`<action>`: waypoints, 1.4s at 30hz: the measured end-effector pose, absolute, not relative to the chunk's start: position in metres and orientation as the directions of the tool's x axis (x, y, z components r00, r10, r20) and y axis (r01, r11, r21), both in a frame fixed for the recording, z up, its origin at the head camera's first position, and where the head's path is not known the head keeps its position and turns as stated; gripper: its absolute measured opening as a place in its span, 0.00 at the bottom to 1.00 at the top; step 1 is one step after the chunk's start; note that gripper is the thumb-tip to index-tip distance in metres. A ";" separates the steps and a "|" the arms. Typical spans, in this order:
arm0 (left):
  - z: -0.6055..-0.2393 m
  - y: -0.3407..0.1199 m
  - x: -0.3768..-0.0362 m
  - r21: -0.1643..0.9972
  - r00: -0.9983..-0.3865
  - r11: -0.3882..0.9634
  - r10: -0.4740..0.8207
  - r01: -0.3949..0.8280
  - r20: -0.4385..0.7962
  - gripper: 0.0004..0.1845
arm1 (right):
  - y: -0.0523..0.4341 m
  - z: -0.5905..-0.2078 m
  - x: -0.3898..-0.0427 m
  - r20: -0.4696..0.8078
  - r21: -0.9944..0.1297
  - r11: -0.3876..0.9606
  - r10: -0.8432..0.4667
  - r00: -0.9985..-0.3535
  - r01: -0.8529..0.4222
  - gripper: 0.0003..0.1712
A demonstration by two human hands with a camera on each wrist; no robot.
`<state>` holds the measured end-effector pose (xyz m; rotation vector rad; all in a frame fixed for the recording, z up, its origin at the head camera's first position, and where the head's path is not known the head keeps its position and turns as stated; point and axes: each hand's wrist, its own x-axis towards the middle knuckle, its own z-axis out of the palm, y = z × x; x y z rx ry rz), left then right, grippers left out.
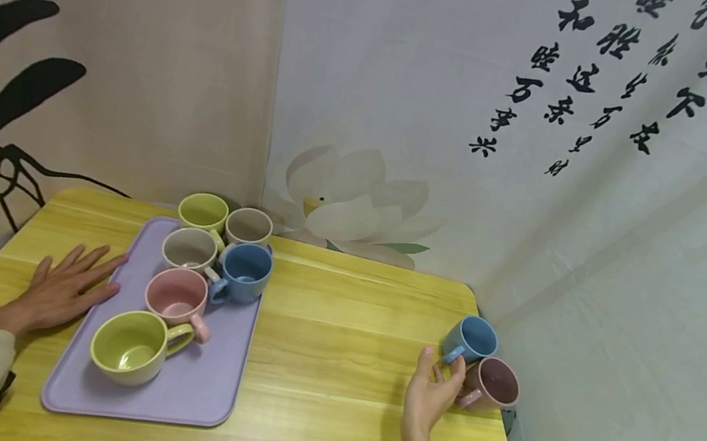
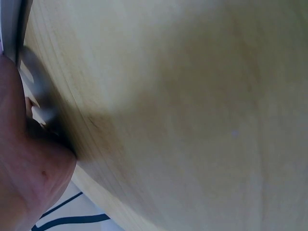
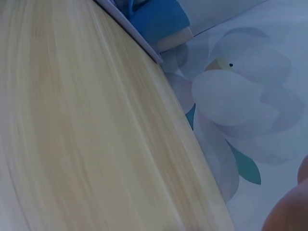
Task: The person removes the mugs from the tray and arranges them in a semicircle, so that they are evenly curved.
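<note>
My left hand (image 1: 60, 291) lies with spread, straight fingers at the left edge of a lilac tray (image 1: 201, 399). On that tray stand a pink cup (image 1: 175, 294), a large lime-green cup (image 1: 128, 346), a pale grey cup (image 1: 188, 248), a blue cup (image 1: 247, 269), a taupe cup (image 1: 249, 226) and a smaller lime-green cup (image 1: 202, 211). Over at the table's right side, my right hand (image 1: 428, 403) has its fingertips at the handle of another blue cup (image 1: 471, 337), the thumb apart from it. Close beside stands a mauve cup (image 1: 495, 383).
The yellow wood-grain table (image 1: 326, 373) has rounded corners and backs onto a printed curtain (image 1: 378, 83). A pale curtain (image 1: 651, 344) hangs along the right edge, near the two cups. Bare tabletop lies between tray and right hand.
</note>
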<state>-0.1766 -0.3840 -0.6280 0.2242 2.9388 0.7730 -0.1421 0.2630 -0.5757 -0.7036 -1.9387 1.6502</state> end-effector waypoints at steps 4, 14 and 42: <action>-0.628 -0.383 -0.176 0.494 -0.985 0.863 0.162 0.109 -0.066 0.42 | 0.258 -0.573 -0.139 0.062 -0.989 0.138 0.680 -0.730 0.045 0.48; -0.627 -0.382 -0.174 0.488 -0.986 0.867 0.155 0.103 -0.067 0.41 | 0.238 -0.578 -0.133 0.162 -0.972 0.236 0.611 -0.775 -0.018 0.47; -0.626 -0.383 -0.175 0.487 -0.986 0.866 0.160 0.116 -0.050 0.40 | 0.133 -0.573 -0.124 0.214 -0.924 0.316 -0.039 -0.976 -0.215 0.40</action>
